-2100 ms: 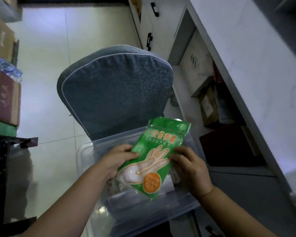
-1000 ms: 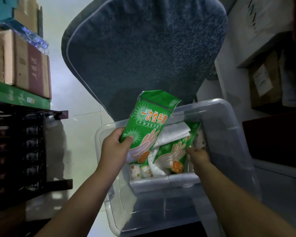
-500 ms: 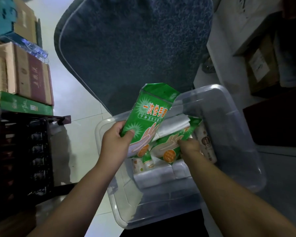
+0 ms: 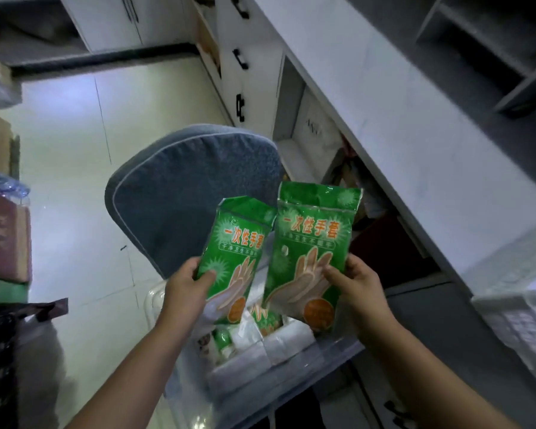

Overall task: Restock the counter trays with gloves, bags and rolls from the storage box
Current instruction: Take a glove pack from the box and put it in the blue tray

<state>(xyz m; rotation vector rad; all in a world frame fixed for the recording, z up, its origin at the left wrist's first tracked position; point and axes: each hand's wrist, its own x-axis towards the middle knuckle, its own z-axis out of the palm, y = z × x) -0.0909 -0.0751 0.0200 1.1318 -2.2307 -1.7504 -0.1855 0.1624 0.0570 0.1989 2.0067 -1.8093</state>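
Note:
My left hand (image 4: 188,286) grips one green glove packet (image 4: 237,243) by its lower left edge. My right hand (image 4: 358,289) holds a second green glove packet (image 4: 310,243) by its lower right side. Both packets are upright and lifted above the clear plastic storage box (image 4: 279,385). Inside the box lie white rolls (image 4: 287,339), another green packet (image 4: 266,317) and small printed items.
A blue-grey chair cushion (image 4: 183,193) stands behind the box. The white counter (image 4: 415,125) runs along the right, with open shelves of cartons below it. A white tray (image 4: 520,323) sits at the right edge. Cardboard boxes (image 4: 3,230) stack at the left.
My right hand has lifted a second green packet out of the box. Both packets are now raised side by side, and the view has tilted up toward the counter.

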